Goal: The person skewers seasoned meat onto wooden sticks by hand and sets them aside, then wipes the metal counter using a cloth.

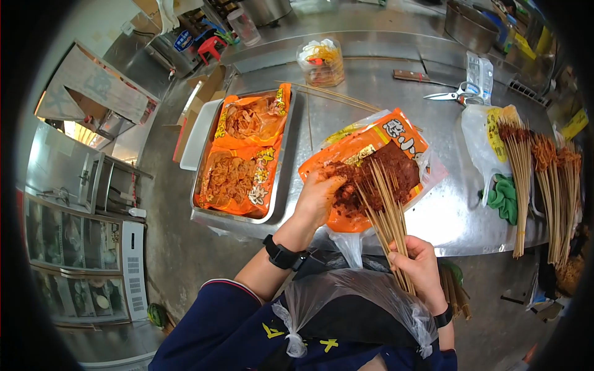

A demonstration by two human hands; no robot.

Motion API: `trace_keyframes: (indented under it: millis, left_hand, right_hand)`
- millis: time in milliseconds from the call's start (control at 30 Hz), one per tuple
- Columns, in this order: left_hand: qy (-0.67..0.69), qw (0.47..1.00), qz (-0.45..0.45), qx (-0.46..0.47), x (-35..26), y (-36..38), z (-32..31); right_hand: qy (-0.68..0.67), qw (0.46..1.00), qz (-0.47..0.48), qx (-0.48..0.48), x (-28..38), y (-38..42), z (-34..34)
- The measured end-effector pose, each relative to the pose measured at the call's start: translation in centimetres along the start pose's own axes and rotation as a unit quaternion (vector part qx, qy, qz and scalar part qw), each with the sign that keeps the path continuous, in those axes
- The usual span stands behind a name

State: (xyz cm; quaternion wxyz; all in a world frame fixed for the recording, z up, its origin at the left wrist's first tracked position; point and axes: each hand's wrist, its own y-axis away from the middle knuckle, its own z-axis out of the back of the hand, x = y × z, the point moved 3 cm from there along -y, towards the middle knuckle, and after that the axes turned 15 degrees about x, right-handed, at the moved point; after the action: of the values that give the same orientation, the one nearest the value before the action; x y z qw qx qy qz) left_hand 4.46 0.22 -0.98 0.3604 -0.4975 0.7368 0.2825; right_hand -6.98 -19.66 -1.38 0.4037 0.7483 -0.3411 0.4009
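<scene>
In my right hand (416, 263) is a bundle of bamboo skewers (387, 216), fingers closed round the lower ends. Their upper ends lie over a mound of dark red, sauce-coated meat (399, 170). That meat rests on an opened orange plastic bag (349, 222) at the counter's front edge. My left hand (318, 195) is at the left side of the mound, its sauce-smeared fingers bent into the meat. What exactly sits between those fingertips is partly hidden.
A metal tray (277, 204) at left holds two orange packets of seasoned meat (232, 179). Loaded skewers (520, 185) stand at right beside a green cloth (501, 199). Scissors (458, 94), a knife (411, 75) and a clear tub (322, 65) lie farther back. Loose skewers (337, 98) cross the steel counter.
</scene>
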Motion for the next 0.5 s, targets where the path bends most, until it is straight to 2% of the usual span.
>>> trace_keyframes:
  millis: [233,400,500]
  left_hand:
    - [-0.039,0.999,-0.018,0.031,0.0,0.6,-0.5]
    - [-0.066,0.996,-0.060,0.007,0.0,0.9,-1.2]
    - [-0.033,0.997,-0.063,0.001,0.6,0.9,-1.2]
  right_hand:
    - [-0.019,1.000,0.005,-0.003,-0.3,0.0,0.2]
    - [-0.038,0.999,0.010,-0.003,-0.3,-0.1,0.0]
    - [-0.049,0.999,0.016,-0.001,-0.2,0.0,0.0]
